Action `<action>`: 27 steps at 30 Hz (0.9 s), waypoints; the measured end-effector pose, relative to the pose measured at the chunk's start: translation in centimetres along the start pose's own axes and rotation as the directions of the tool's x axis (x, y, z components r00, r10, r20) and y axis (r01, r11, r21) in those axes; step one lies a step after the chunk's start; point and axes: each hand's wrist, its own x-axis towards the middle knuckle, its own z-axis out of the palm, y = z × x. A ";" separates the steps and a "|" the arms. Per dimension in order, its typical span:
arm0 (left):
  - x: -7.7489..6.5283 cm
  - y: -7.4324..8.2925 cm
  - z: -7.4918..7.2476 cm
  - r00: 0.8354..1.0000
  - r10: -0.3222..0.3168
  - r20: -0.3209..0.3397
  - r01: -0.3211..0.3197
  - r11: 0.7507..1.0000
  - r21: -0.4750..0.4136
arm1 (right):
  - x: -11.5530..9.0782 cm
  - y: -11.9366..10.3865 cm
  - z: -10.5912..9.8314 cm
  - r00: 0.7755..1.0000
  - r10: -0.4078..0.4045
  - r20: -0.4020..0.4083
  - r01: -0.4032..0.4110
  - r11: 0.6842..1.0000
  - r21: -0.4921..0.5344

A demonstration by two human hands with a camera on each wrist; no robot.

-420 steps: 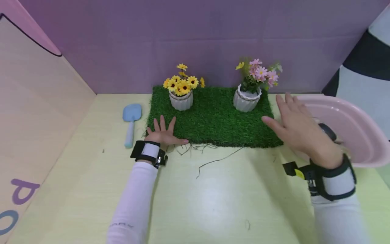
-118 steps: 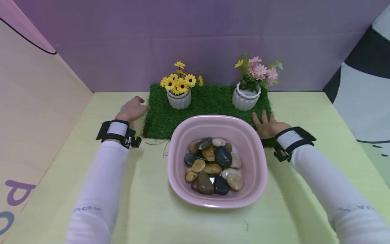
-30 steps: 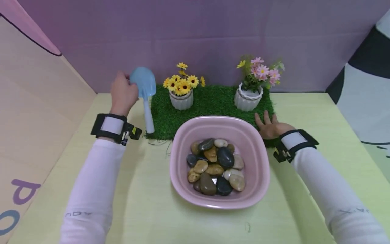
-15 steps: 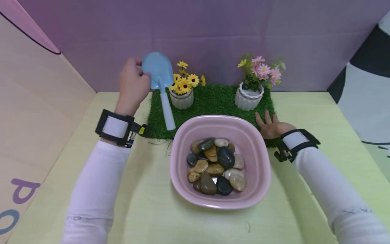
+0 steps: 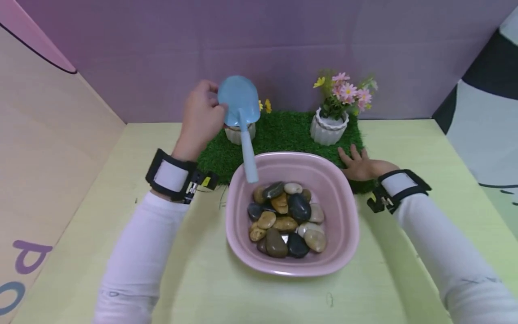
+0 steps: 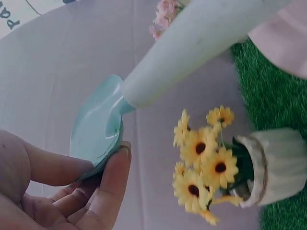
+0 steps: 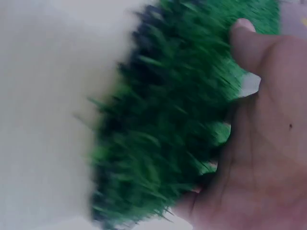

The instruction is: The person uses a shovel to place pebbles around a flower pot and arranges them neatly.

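Note:
My left hand (image 5: 202, 119) pinches the blade edge of a blue toy shovel (image 5: 238, 99) between thumb and fingers. The shovel is held in the air with its pale handle pointing down, the handle's end over the rim of a pink basin (image 5: 351, 216). In the left wrist view the thumb lies on one face of the shovel blade (image 6: 96, 129) and fingers lie behind it. Several smooth stones (image 5: 299, 207) lie in the basin. With fingers spread, my right hand (image 5: 362, 169) rests at the right end of the grass mat (image 7: 158, 120), beside the basin.
A pot of yellow flowers (image 6: 201, 165) stands on the mat, mostly hidden behind the shovel in the head view. To its right is a white pot with pink flowers (image 5: 329, 128). A purple backdrop (image 5: 291, 54) rises behind the pale table (image 5: 194, 279).
The pink basin came from the right to the middle front. My left hand picked up the shovel from the mat's left and carried it rightward. My right hand has barely moved in the last seconds.

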 end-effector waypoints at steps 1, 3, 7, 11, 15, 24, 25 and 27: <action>0.0 0.1 0.2 1.000 0.006 0.008 -0.006 1.000 -0.006 | -0.6 -0.5 -0.7 0.999 0.033 -0.006 -0.032 0.989 0.148; -0.1 0.3 0.6 1.000 0.014 0.026 -0.013 0.999 -0.032 | -1.7 -1.2 -2.0 0.995 0.086 -0.050 -0.062 0.931 0.359; -0.3 0.9 1.3 0.998 0.012 0.059 -0.007 0.997 -0.080 | -3.2 -1.9 -4.3 0.975 0.165 -0.149 -0.101 0.925 0.365; -0.5 1.5 2.0 0.997 -0.001 0.077 0.008 0.995 -0.097 | -4.6 -3.0 -6.3 0.933 0.151 -0.325 -0.041 0.946 0.322; -0.7 1.9 2.4 0.996 0.004 0.092 0.004 0.996 -0.089 | -5.9 -4.8 -8.1 0.861 0.113 -0.495 0.068 0.940 0.333; -0.4 2.4 3.5 0.994 0.034 0.101 -0.028 0.998 -0.059 | -6.4 -9.5 -10.4 0.763 0.095 -0.639 0.256 0.864 0.435; -0.4 2.4 3.6 0.994 0.034 0.102 -0.028 0.998 -0.061 | -6.3 -9.9 -10.5 0.768 0.097 -0.634 0.269 0.848 0.456; -0.4 2.4 3.7 0.994 0.036 0.104 -0.030 0.998 -0.062 | -6.2 -10.5 -10.6 0.784 0.095 -0.614 0.294 0.814 0.501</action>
